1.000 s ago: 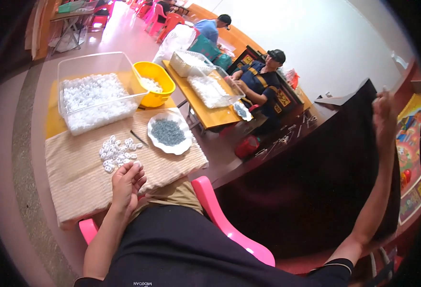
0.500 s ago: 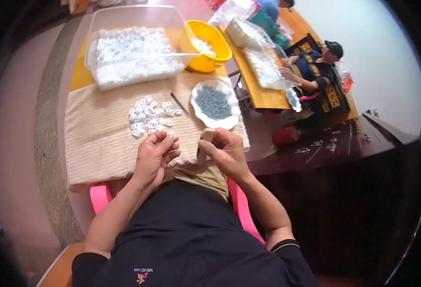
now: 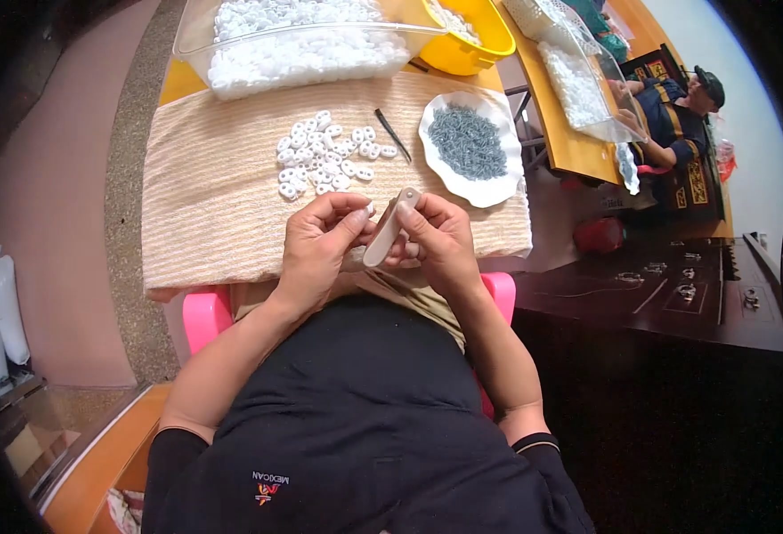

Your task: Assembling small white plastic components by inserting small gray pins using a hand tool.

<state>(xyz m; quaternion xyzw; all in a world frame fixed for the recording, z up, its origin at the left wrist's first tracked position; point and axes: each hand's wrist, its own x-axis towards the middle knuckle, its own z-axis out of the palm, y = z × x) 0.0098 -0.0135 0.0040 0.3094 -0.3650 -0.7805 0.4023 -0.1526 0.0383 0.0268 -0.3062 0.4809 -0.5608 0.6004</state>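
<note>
Between the fingertips of my left hand (image 3: 320,245) is a small white plastic piece (image 3: 371,208), mostly covered by the fingers. My right hand (image 3: 440,236) is closed round what looks like a beige nail clipper (image 3: 386,233), long and flat with a rivet at its upper end. The two hands are close together over the near edge of the striped cloth (image 3: 204,205). Just beyond them lies a loose pile of white two-holed plastic pieces (image 3: 320,153). A thin black stick (image 3: 392,133) rests right of the pile, beside a white scalloped plate (image 3: 480,190) of small grey pieces (image 3: 467,142).
A clear bin (image 3: 320,34) full of white pieces stands at the back, with a yellow tub (image 3: 470,59) to its right. Pink chair arms (image 3: 206,322) flank me. At another table (image 3: 574,160) on the right, a person (image 3: 676,116) works by a clear bin.
My hands have drawn together. The beige clipper has turned from edge-on to show its flat side. The view has shifted, so the table appears higher and further right.
</note>
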